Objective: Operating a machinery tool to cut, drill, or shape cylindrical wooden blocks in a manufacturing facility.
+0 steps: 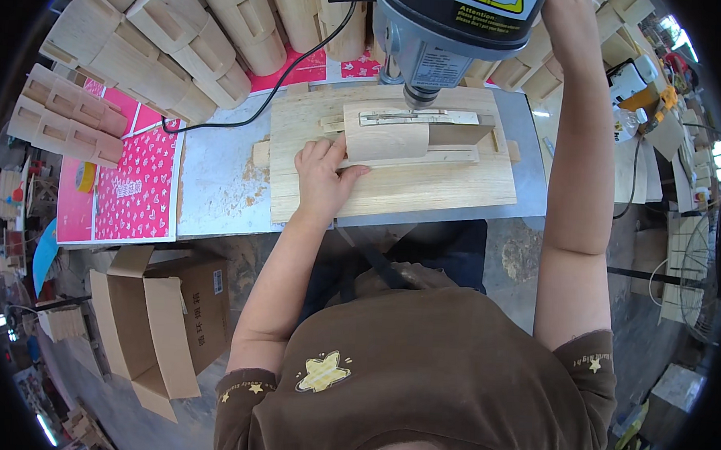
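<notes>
A pale curved wooden piece [384,142] with a slot in its top lies in a wooden jig on a flat wooden board [394,190]. My left hand [326,175] grips its left end, fingers against the end and thumb along the front strip [440,157]. Directly above the slot is the chuck [420,97] of a drill press [453,28]; whether a bit touches the wood cannot be made out. My right hand [569,25] is raised beside the machine's head at the top edge, its fingers mostly hidden or cut off.
Stacked curved wooden pieces [184,36] line the back and left of the table. A black cable [261,108] crosses to pink patterned sheets [137,187]. Yellow tape [85,177] sits at far left. An open cardboard box [163,321] stands below; a fan [700,272] is right.
</notes>
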A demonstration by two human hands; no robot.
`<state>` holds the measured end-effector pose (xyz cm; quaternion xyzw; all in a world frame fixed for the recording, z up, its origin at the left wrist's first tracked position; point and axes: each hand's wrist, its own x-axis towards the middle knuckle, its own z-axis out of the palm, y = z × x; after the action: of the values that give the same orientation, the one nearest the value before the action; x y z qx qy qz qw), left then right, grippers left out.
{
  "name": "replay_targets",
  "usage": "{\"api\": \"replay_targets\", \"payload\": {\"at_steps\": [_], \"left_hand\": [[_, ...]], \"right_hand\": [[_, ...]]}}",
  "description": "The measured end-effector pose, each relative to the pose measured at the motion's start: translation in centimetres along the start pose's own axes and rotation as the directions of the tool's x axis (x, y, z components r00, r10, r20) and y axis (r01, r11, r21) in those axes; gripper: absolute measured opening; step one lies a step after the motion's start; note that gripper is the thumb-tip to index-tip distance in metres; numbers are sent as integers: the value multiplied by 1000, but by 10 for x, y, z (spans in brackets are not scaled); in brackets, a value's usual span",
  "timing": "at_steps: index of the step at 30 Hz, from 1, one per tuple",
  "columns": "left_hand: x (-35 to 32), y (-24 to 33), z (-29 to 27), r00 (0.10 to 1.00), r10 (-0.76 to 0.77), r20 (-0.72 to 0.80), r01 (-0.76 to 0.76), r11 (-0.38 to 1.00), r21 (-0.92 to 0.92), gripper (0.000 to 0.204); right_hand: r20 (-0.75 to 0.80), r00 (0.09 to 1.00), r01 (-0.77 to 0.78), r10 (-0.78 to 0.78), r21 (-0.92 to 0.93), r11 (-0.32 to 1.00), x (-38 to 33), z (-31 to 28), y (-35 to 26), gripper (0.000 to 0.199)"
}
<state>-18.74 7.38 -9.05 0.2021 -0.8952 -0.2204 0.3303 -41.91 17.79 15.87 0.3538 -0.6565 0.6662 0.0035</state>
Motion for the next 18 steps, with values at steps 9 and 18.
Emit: {"api": "replay_targets", "payload": {"at_steps": [9,18], "left_hand": [[-5,-9,1,1000,-12,-9,12,1000,1,61],[0,-2,1,1000,15,-16,-15,1000,-14,59]], "right_hand": [[187,901,433,-390,-427,794,-90,-32,8,24],[119,925,376,-360,-400,836,-152,-15,99,9]]}}
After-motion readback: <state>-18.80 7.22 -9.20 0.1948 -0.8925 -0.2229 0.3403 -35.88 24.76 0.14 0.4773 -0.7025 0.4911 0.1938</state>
